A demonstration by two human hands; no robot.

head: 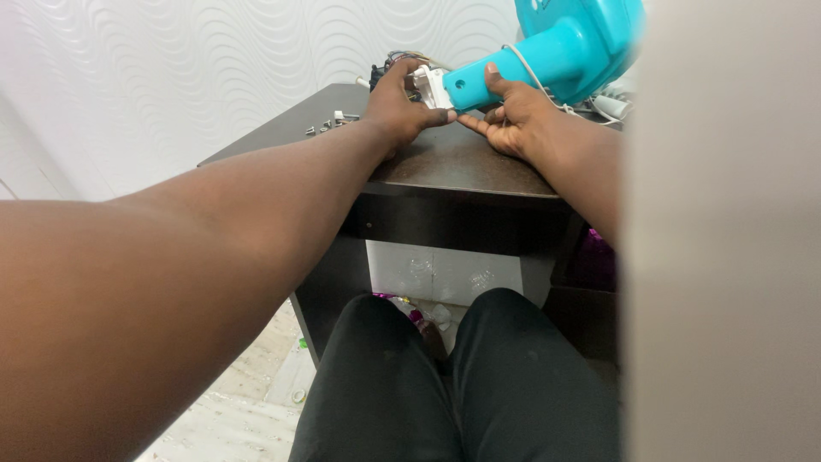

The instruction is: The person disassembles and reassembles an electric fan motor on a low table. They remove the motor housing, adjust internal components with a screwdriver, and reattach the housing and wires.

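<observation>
Here the turquoise fan neck [505,73] lies between both grips, left hand [400,107] and right hand [513,120] clasping it.

Both arms reach forward, left hand [398,107] curled, right hand [513,120] half open.

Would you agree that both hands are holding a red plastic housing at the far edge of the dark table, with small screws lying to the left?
Not quite: the housing is turquoise, not red, as the head view shows. The rest holds: the left hand and the right hand grip it at the far edge of the dark table, and small screws lie to the left.
</observation>
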